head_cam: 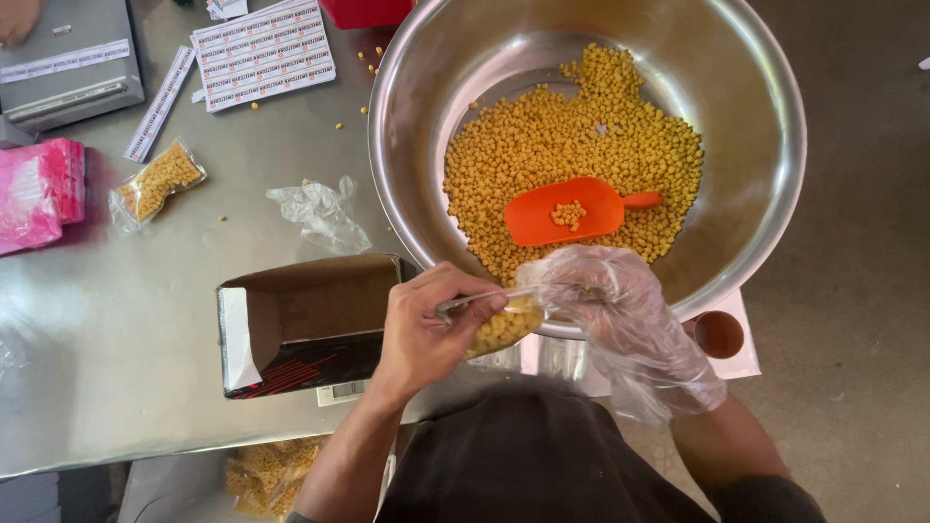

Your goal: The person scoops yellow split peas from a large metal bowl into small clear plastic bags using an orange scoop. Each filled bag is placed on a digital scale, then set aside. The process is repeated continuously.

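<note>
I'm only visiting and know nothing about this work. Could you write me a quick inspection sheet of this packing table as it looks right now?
Surface: steel table, with a few loose yellow pellets scattered on it.
Job's things: small clear bag partly filled with pellets; big steel bowl of pellets; orange scoop lying in the bowl.
Clutter: open cardboard box, filled bag, crumpled plastic, label sheets, pink packets.
Hands: left hand, bare, pinches the bag's top; right hand, in a loose plastic glove, holds its other end.
Cables: nothing seen.
Surroundings: grey floor; another person's hand at the top left corner.
</note>
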